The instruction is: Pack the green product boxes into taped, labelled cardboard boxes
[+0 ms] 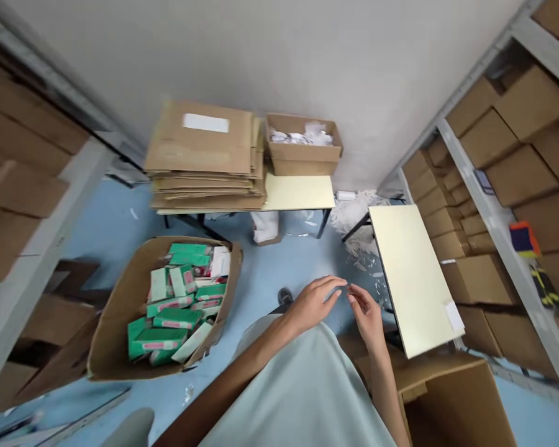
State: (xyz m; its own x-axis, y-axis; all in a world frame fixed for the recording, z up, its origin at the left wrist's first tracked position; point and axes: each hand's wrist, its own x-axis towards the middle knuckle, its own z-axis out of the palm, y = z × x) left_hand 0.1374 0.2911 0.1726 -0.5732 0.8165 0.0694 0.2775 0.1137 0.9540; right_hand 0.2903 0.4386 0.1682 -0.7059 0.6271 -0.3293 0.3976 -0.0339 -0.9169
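Note:
In front of my pale shirt, my left hand [317,301] is held in the air with its fingers stretched and the thumb apart from them; nothing shows in it. Close to its fingertips is my right hand [367,313], loosely curled, with a small gap between thumb and fingers and no object visible there. The fingertips of both hands almost meet. To the left, a large cardboard box [116,316] on the floor holds several green and white small cartons [177,318]. Right of my hands stands a cream-topped table [407,273].
Flattened cardboard [200,146] is stacked on a low table [300,191] by the wall, beside a carton of white pieces [304,161]. Shelves of brown boxes [522,167] line both sides. An open cardboard box [466,397] sits at lower right. White scraps [361,214] litter the floor.

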